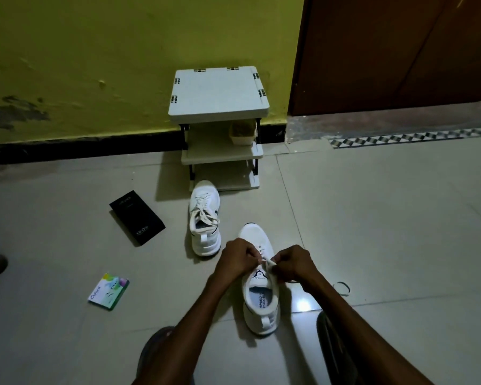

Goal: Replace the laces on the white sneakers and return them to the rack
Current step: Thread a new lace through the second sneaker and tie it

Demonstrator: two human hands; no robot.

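Note:
Two white sneakers stand on the tiled floor. The near sneaker (260, 295) points away from me, its tongue and insole showing. My left hand (235, 259) and my right hand (292, 263) meet over its eyelets, each pinching an end of the white lace (267, 262). The far sneaker (204, 218) sits a little to the left with its lace tied in a loose bow. Behind it, against the yellow wall, stands the small white rack (220, 95) with several shelves.
A black phone box (136, 216) lies left of the far sneaker. A small green-and-white packet (109, 290) lies nearer me on the left. A thin loop (342, 289) lies on the floor at right. A beige container (243, 132) sits on the rack's upper shelf. A brown door (395, 51) fills the right.

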